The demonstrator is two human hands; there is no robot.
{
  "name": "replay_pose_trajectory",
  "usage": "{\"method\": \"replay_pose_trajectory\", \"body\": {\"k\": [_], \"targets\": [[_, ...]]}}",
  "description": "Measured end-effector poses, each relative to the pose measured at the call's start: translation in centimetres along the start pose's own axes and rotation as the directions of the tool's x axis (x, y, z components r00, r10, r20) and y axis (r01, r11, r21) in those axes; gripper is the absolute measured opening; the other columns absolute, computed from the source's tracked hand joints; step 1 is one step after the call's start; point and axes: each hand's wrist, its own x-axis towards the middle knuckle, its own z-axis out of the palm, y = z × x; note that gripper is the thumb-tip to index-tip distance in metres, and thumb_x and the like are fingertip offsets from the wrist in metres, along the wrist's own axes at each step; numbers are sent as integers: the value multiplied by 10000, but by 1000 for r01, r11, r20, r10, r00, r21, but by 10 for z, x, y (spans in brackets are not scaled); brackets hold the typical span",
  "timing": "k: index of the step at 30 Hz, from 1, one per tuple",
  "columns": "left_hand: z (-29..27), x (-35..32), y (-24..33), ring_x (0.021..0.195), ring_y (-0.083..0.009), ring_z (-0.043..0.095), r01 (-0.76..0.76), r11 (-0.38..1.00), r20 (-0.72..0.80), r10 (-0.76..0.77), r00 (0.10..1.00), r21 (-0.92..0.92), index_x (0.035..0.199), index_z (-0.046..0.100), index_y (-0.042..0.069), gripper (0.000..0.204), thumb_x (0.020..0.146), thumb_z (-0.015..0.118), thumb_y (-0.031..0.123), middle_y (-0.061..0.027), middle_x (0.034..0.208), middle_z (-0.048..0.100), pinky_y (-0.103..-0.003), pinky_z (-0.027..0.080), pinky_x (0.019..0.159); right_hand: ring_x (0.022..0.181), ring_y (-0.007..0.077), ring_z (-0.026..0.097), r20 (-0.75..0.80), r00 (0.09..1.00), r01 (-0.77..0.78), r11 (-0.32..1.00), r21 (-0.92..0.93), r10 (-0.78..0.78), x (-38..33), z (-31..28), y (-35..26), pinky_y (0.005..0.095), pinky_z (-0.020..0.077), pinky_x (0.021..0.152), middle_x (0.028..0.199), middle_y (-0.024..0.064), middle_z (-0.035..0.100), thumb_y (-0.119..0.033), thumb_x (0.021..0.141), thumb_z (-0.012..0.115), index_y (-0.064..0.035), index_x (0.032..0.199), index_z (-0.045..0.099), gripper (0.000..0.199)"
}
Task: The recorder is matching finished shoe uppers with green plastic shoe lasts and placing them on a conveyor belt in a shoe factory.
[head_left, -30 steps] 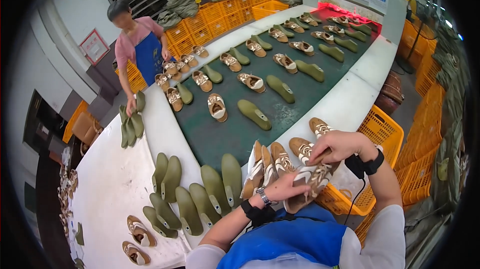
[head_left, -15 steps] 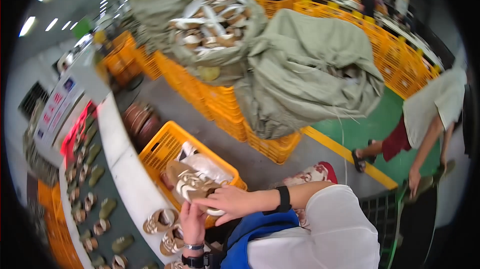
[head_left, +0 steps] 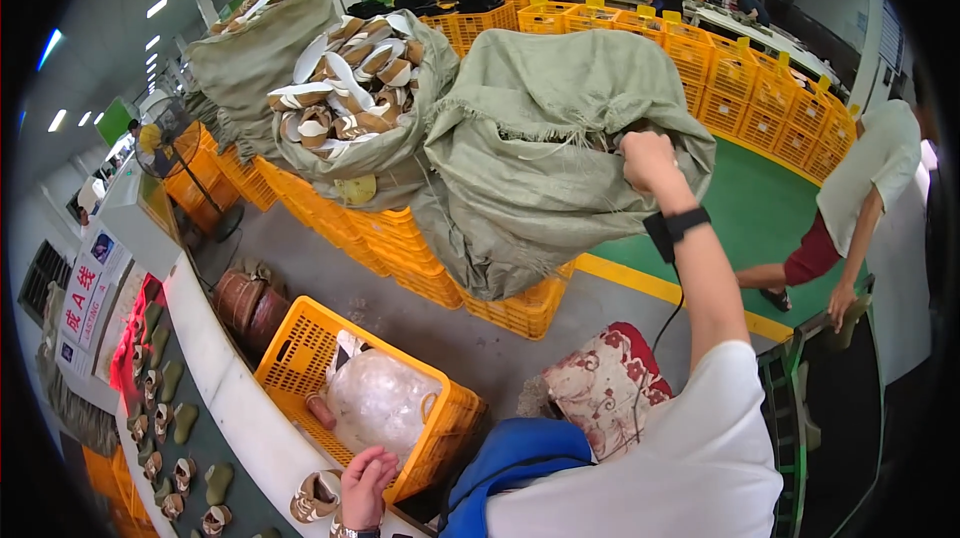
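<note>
My right arm stretches far out. My right hand (head_left: 651, 161) is at the opening of a large grey-green sack (head_left: 540, 193), its fingers curled in at the frayed edge; what they grip is hidden. Near the lower edge, my left hand (head_left: 366, 486) holds nothing, fingers bent and partly spread, above the white bench edge. Beside it sits a brown and white shoe (head_left: 316, 496); another is partly covered by the hand. An orange crate (head_left: 275, 370) in front of my body holds a clear plastic bag (head_left: 385, 400) and a small reddish roll (head_left: 320, 411).
A conveyor (head_left: 200, 438) at left carries shoes and green foot forms. Another open sack (head_left: 345, 173) brims with brown and white shoes, on stacked orange crates (head_left: 350, 238). A floral cushion (head_left: 605, 388) lies right of me. A co-worker (head_left: 860, 198) bends over a green-framed rack (head_left: 790, 428).
The brown and white shoe both hands held has left them. My right hand has moved far out to the sack; the left stays low by the bench. The view has shifted.
</note>
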Motion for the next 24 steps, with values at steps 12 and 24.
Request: {"method": "replay_pose_trajectory", "body": {"k": [12,24], "targets": [[-3,-42,-21,1032,-216,581,37,995,-326,-6,945,90,1155,521,-17,283,911,524,126,-118,1088,599,-308,480,878,1316,337,245,259,962,-173,919,355,81,78,130,-38,552,255,1028,1384,65,362,-11,749,512,-227,1248,499,544],[-33,-103,-71,986,-119,576,-140,964,-524,241,817,226,1158,540,4,306,912,545,186,-66,1063,625,-258,449,876,952,253,614,-358,498,592,8,806,-790,29,30,-349,316,465,835,1028,165,641,-37,838,520,34,1091,583,270]]}}
